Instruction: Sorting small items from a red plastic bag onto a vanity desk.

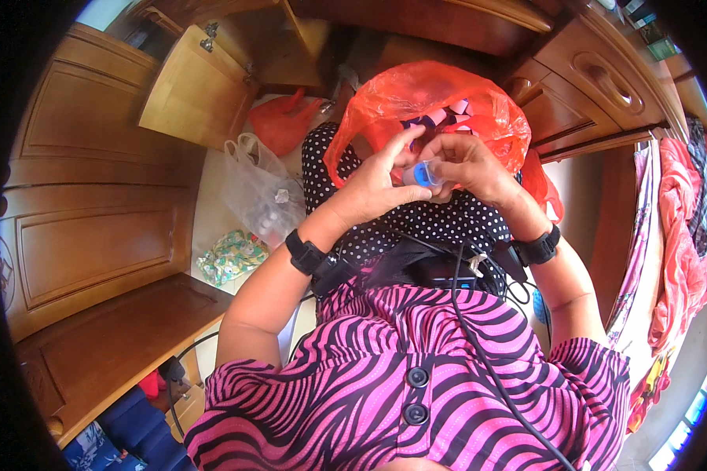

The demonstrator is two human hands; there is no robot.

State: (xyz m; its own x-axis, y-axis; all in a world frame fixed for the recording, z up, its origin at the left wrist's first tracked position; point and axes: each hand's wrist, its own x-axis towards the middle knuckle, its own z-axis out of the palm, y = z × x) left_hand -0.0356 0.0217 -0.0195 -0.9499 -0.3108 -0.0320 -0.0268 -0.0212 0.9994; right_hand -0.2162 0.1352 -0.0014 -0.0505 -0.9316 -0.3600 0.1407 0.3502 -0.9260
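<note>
Above my lap, my left hand point(375, 182) and my right hand point(473, 166) meet around a small clear plastic piece with a bright blue part point(423, 174). Its exact kind is not plain to me. My left thumb and fingers close on it from the left; the right fingers pinch it from the other side and hide part of it. Just beyond my hands, an open red plastic bag point(393, 90) rests by my knees. Small pink, white and dark purple pieces point(457, 110) lie inside, partly covered by my fingers.
To the left, a whitish plastic bag point(263, 192) stands on the floor near a patterned green-yellow bundle point(232, 257). Another red bag point(285, 122) lies by an open cabinet door point(196, 86). Wooden cabinets surround me. Clothes point(679, 235) hang at the right. A black cable point(479, 345) crosses my front.
</note>
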